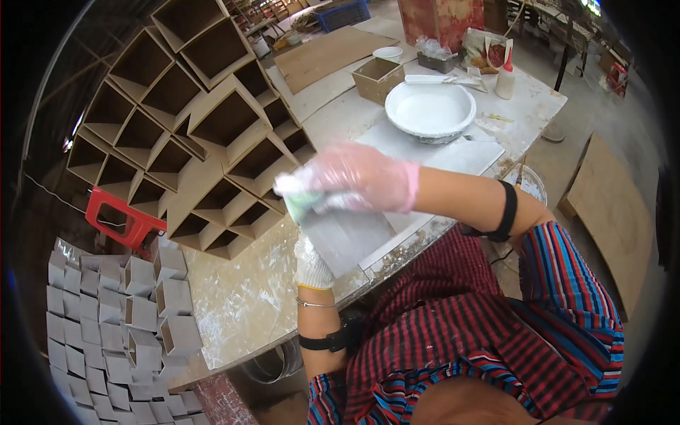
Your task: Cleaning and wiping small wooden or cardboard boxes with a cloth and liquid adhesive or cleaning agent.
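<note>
My right hand [361, 173], in a thin pinkish see-through glove, is closed on a white and pale green sponge [300, 201]. It presses the sponge to the top edge of a grey-white coated box [347, 241], and the hand is slightly blurred. My left hand [312, 263], in a white knitted glove with a yellow cuff, is at the box's left side and steadies it; its fingers are mostly hidden by the box. Behind the right hand, a white bowl [431, 110] with a paint-coated rim stands on the table, a flat white tool [443, 79] lying across its far edge.
Plain brown boxes [223, 127] are stacked at the table's left. Grey-coated boxes [106, 319] stand in rows lower left, near a red plastic stool [120, 219]. A small open box [378, 79] and a red-capped bottle [506, 81] are farther back. A bucket [528, 185] stands past the right edge.
</note>
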Available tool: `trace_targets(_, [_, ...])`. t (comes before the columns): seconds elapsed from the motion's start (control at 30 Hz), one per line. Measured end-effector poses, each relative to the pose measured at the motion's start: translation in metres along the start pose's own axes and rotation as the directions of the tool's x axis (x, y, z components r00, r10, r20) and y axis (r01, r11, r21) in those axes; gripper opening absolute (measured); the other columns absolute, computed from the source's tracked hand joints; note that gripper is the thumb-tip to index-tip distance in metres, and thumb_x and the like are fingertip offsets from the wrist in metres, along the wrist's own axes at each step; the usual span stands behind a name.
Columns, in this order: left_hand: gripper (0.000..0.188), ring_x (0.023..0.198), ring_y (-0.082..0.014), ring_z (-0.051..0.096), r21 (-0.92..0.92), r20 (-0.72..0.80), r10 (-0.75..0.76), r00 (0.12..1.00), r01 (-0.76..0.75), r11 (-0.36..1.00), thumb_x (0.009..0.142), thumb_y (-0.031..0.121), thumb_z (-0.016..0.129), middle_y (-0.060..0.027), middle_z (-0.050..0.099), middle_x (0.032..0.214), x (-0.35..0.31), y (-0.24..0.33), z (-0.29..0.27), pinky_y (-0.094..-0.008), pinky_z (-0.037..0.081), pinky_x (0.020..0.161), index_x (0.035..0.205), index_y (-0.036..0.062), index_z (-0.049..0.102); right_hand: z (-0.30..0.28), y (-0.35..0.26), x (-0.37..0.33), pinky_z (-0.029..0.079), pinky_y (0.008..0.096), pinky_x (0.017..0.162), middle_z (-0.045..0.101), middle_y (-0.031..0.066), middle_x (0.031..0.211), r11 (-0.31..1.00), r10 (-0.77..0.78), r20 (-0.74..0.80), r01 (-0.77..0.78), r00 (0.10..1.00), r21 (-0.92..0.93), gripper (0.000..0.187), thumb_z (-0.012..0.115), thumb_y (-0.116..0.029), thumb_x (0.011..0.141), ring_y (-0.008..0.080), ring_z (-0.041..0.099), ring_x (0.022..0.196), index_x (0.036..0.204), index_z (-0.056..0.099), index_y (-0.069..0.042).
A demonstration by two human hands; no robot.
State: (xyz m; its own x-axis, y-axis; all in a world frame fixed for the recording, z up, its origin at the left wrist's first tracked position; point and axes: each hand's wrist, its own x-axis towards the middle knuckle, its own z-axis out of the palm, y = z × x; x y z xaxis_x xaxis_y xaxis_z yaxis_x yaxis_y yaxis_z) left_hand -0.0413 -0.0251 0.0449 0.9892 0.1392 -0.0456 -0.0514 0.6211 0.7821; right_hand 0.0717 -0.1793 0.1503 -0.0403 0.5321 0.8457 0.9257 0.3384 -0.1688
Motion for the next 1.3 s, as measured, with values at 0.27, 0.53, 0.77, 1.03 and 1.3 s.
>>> trace_targets(0.27, [0.044, 0.114, -0.0277, 0.053, 0.094, -0.077, 0.001, 0.997, 0.007, 0.996, 0.099, 0.033, 0.036, -0.0155, 0.051, 0.128, -0.001, 0.007, 0.014, -0.0397, 0.047, 0.094, 0.132, 0.0052, 0.043, 0.002, -0.009, -0.031, 0.051, 0.0397, 0.067, 0.064, 0.0075, 0.097, 0.974, 0.136, 0.207, -0.093, 0.969, -0.208, 0.049, 0.064, -0.020, 0.084, 0.0281, 0.062, 0.082, 0.131, 0.051, -0.025])
trace_targets(0.53, [0.040, 0.117, -0.0252, 0.051, -0.394, 0.449, 0.120, 0.885, 0.076, 0.916, 0.099, 0.030, 0.038, -0.0136, 0.050, 0.131, 0.018, -0.016, -0.030, -0.0369, 0.045, 0.097, 0.129, 0.0048, 0.046, -0.007, 0.002, -0.011, 0.044, 0.0392, 0.076, 0.063, 0.0074, 0.100, 0.990, 0.123, 0.090, -0.116, 0.988, -0.082, 0.045, 0.066, -0.012, 0.077, 0.0280, 0.058, 0.090, 0.121, 0.059, -0.020])
trace_targets(0.77, [0.040, 0.119, -0.0238, 0.050, 0.480, 0.516, 0.065, 0.854, -0.351, 0.804, 0.096, 0.030, 0.045, -0.0114, 0.052, 0.130, 0.038, 0.015, -0.091, -0.0382, 0.044, 0.096, 0.128, 0.0049, 0.047, 0.017, -0.032, -0.027, 0.049, 0.0378, 0.053, 0.063, 0.0070, 0.077, 0.989, 0.023, 0.240, 0.013, 0.970, -0.144, 0.020, 0.066, -0.018, 0.080, 0.0284, 0.062, 0.068, 0.100, 0.062, -0.019])
trace_targets(1.03, [0.057, 0.120, -0.0330, 0.049, 0.012, -0.049, 0.043, 0.998, -0.042, 0.999, 0.098, 0.045, 0.030, -0.0165, 0.045, 0.137, 0.015, 0.013, -0.018, -0.0459, 0.042, 0.100, 0.137, 0.0040, 0.038, -0.005, -0.032, -0.040, 0.049, 0.0397, 0.056, 0.062, 0.0077, 0.078, 0.996, -0.016, 0.150, 0.028, 0.989, -0.081, 0.034, 0.065, -0.014, 0.079, 0.0297, 0.062, 0.068, 0.112, 0.061, -0.020])
trace_targets(1.3, [0.053, 0.117, -0.0330, 0.051, -0.241, 0.215, 0.119, 0.969, -0.066, 0.968, 0.100, 0.040, 0.030, -0.0174, 0.048, 0.133, 0.019, 0.014, -0.037, -0.0441, 0.043, 0.100, 0.135, 0.0015, 0.041, 0.002, -0.011, -0.062, 0.050, 0.0358, 0.068, 0.068, 0.0052, 0.094, 0.983, 0.152, 0.220, -0.171, 0.964, 0.073, 0.072, 0.066, 0.005, 0.070, 0.0243, 0.063, 0.081, 0.134, 0.049, -0.023])
